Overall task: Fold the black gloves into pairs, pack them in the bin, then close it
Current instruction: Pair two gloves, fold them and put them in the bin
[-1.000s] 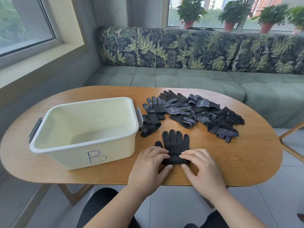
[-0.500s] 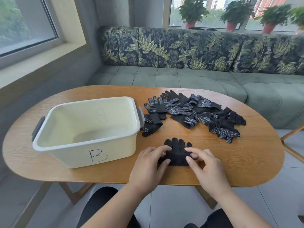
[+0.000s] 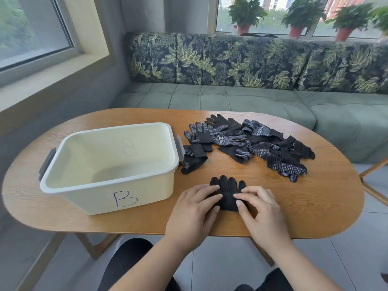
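Black glove [image 3: 227, 192] lies front-to-back, finger ends pointing away

An oval wooden table [image 3: 315, 206] stands on pale floor tiles [image 3: 231, 259], just in front of a grey-green tufted sofa [image 3: 231, 99] whose back cushions [image 3: 210, 59] carry a dark palm-leaf print. Behind the sofa, green plants in terracotta pots [image 3: 302, 15] line a window, and a second window [image 3: 25, 28] sits in the left wall. Wooden legs of other furniture [image 3: 373, 185] show at the right edge.
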